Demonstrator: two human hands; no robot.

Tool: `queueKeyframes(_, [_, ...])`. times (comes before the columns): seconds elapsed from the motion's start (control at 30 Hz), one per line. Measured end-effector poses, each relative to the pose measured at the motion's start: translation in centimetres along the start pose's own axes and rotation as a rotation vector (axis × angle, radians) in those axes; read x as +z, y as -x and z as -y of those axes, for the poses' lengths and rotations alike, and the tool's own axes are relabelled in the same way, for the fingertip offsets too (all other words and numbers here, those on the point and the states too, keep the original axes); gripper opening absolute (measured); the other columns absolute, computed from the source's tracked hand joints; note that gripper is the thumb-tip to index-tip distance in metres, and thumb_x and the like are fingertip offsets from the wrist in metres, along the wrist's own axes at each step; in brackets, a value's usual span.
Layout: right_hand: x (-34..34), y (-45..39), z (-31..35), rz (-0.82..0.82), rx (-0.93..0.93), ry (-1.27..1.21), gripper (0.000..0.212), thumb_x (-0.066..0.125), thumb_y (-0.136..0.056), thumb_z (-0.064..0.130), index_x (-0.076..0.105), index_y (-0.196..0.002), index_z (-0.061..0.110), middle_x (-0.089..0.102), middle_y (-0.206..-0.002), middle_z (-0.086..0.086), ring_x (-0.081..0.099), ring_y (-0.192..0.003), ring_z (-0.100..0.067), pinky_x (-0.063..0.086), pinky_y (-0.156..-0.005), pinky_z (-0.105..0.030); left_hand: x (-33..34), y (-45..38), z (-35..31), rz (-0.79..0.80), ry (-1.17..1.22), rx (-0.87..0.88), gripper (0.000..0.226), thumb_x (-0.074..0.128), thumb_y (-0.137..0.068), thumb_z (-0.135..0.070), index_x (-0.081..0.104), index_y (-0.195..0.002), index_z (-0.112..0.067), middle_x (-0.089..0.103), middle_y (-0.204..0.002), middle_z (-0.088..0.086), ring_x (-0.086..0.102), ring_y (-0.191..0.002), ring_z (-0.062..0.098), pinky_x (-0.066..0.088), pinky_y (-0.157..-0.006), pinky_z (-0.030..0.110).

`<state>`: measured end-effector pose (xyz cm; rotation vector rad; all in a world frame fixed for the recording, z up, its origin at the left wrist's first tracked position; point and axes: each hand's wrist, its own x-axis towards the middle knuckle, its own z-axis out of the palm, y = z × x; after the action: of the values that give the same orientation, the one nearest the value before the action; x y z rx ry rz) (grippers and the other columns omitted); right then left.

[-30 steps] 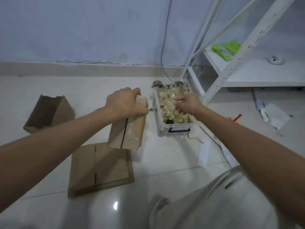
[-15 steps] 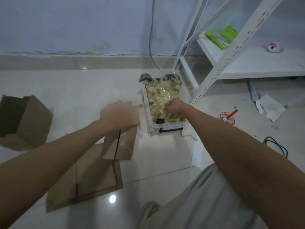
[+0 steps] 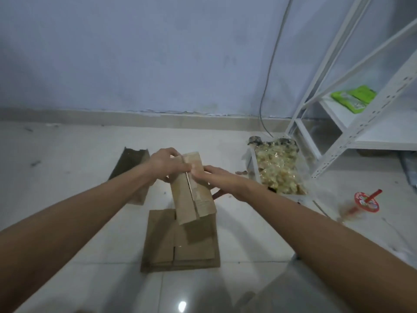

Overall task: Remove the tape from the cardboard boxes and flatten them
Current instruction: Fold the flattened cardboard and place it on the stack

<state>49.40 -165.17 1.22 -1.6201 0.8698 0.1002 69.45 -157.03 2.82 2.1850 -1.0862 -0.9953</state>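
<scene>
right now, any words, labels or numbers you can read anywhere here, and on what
None can be read.
Green packet on the white shelf: print too blurred.
Red round lid on the floor: pattern too blurred.
Held cardboard box: no print shows.
Flattened boxes: no print shows.

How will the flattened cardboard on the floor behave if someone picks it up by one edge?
The flattened cardboard is probably light: it lies thin and flat on the tiled floor. Expect it to hinge rather than stay rigid, since a slit and fold lines run through it. It looks like several layers stacked, so the pieces may slide apart on the glossy tile if only one edge is grabbed.
</scene>
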Motion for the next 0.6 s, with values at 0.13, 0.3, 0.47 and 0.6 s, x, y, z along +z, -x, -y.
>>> queueKeyframes(0.13, [7.1,0.7,1.8,-0.285,-0.148,0.085,0.076,0.074,-0.089,0.055,0.042,-0.152,0.026,0.066,-0.128,0.004,0.067,-0.110,-0.015,0.060,-0.094,-0.044,-3.4,5.1,2.4,-0.135,0.108,0.049,0.054,0.085,-0.083,-0.033,0.053,-0.125,-0.024,0.062,-0.105,-0.002,0.061,-0.087,0.009,0.049,-0.065,0.024])
queueKeyframes(0.3, [11.3,2.1,3.6,-0.410,-0.132,0.279,0.097,0.067,-0.073,0.082,0.036,-0.145,0.025,0.058,-0.122,0.010,0.063,-0.113,-0.019,0.058,-0.094,-0.046,-4.9,10.8,4.4,-0.198,0.463,-0.012,0.016,0.053,-0.094,-0.021,0.067,-0.095,-0.013,0.066,-0.084,0.002,0.059,-0.069,0.016,0.045,-0.063,0.028])
queueKeyframes(0.47, [11.3,3.4,4.1,-0.291,-0.187,0.106,0.053,0.066,-0.091,0.051,0.049,-0.137,0.031,0.065,-0.119,0.010,0.067,-0.109,-0.014,0.062,-0.091,-0.043,-5.0,13.6,6.8,-0.217,0.355,0.087,0.041,0.042,-0.106,-0.052,0.074,-0.109,-0.027,0.075,-0.106,0.001,0.070,-0.098,0.022,0.056,-0.090,0.044])
queueKeyframes(0.6, [9.9,4.3,4.0,-0.060,-0.180,-0.203,0.037,0.052,-0.108,0.032,0.048,-0.145,0.035,0.068,-0.130,0.003,0.070,-0.112,-0.014,0.059,-0.101,-0.045,-7.2,13.4,8.6,-0.369,0.398,0.018,0.049,0.041,-0.108,-0.051,0.074,-0.106,-0.015,0.073,-0.107,0.011,0.068,-0.102,0.034,0.054,-0.093,0.050])
